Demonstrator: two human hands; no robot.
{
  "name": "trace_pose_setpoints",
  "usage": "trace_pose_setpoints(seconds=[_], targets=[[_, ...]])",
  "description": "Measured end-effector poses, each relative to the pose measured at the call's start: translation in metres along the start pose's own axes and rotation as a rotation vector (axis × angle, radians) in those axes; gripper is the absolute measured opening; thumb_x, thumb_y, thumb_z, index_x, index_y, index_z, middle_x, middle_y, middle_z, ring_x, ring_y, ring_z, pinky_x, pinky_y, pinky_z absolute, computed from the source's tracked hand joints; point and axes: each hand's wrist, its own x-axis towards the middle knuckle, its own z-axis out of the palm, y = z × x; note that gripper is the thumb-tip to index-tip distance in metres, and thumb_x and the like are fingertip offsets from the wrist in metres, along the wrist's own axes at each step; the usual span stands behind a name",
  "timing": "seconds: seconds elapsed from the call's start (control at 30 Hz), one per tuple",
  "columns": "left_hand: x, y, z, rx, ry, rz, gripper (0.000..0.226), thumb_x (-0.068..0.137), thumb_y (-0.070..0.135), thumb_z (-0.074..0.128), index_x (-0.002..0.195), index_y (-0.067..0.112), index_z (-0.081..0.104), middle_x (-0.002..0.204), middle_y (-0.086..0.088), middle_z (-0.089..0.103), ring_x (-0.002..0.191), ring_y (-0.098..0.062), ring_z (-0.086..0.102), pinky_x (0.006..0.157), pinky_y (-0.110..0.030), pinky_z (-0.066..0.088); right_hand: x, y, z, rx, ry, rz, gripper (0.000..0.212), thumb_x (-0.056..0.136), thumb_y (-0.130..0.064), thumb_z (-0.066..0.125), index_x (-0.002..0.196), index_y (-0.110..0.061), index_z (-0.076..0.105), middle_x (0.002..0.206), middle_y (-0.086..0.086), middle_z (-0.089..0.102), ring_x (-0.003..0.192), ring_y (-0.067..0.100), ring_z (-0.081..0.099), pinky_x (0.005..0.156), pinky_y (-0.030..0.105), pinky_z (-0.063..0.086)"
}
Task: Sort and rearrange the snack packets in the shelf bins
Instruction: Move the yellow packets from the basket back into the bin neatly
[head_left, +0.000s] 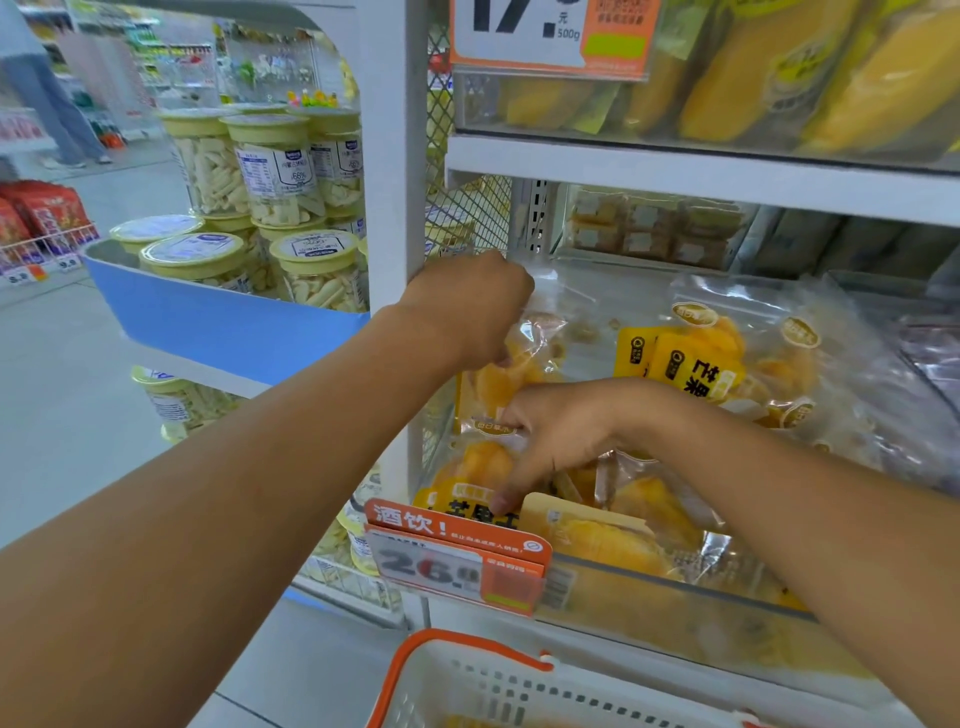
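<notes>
A clear shelf bin (675, 587) holds several transparent packets of yellow dried mango. My left hand (467, 306) reaches into the bin's far left corner and grips the top edge of an upright mango packet (498, 379). My right hand (561, 436) lies lower, fingers curled on the front mango packet (467, 478), its thumb pressing the yellow label. More mango packets (717, 364) lie flat to the right with labels facing up.
An orange price tag (457, 556) hangs on the bin's front. A white basket with orange handle (467, 670) sits below. Mango packets fill the upper bin (727, 78). Jars of pale snacks (270, 171) stand on the blue-edged shelf at left. A white upright post (395, 156) separates them.
</notes>
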Motion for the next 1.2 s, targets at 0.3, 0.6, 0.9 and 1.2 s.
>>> trace_pose_setpoints(seconds=[0.3, 0.6, 0.9, 1.2], targets=[[0.001, -0.001, -0.002, -0.005, 0.026, -0.003, 0.046, 0.075, 0.035, 0.086, 0.109, 0.017, 0.063, 0.115, -0.005, 0.057, 0.105, -0.028, 0.06, 0.066, -0.035, 0.041, -0.003, -0.008, 0.004, -0.071, 0.034, -0.073, 0.109, 0.062, -0.065, 0.085, 0.151, -0.027, 0.035, 0.116, -0.011, 0.06, 0.105, 0.016, 0.061, 0.087, 0.034, 0.056], [0.003, -0.003, 0.001, -0.045, 0.032, 0.045, 0.028, 0.082, 0.026, 0.079, 0.104, 0.024, 0.062, 0.11, 0.0, 0.059, 0.101, -0.026, 0.061, 0.067, -0.033, 0.04, -0.002, -0.002, -0.001, 0.196, 0.023, -0.078, 0.05, 0.062, -0.053, 0.09, 0.093, -0.03, 0.058, 0.098, -0.011, 0.062, 0.09, 0.01, 0.06, 0.075, 0.03, 0.054], [0.004, 0.0, -0.008, -0.564, 0.133, 0.068, 0.031, 0.105, 0.036, 0.04, 0.092, 0.015, 0.059, 0.087, -0.006, 0.063, 0.088, -0.026, 0.058, 0.073, -0.037, 0.043, 0.002, 0.023, -0.032, 0.102, 0.872, -0.293, 0.022, 0.071, -0.018, 0.089, 0.077, -0.007, 0.071, 0.066, -0.002, 0.062, 0.063, 0.01, 0.058, 0.055, 0.015, 0.044], [-0.015, 0.005, -0.016, -0.345, -0.069, 0.072, 0.024, 0.074, 0.044, 0.067, 0.072, 0.023, 0.056, 0.07, 0.006, 0.06, 0.068, -0.008, 0.055, 0.056, -0.026, 0.039, 0.017, 0.031, -0.022, 0.108, 0.862, -0.451, 0.045, 0.062, -0.02, 0.091, 0.054, -0.024, 0.047, 0.057, -0.007, 0.053, 0.06, 0.004, 0.049, 0.054, 0.026, 0.041]])
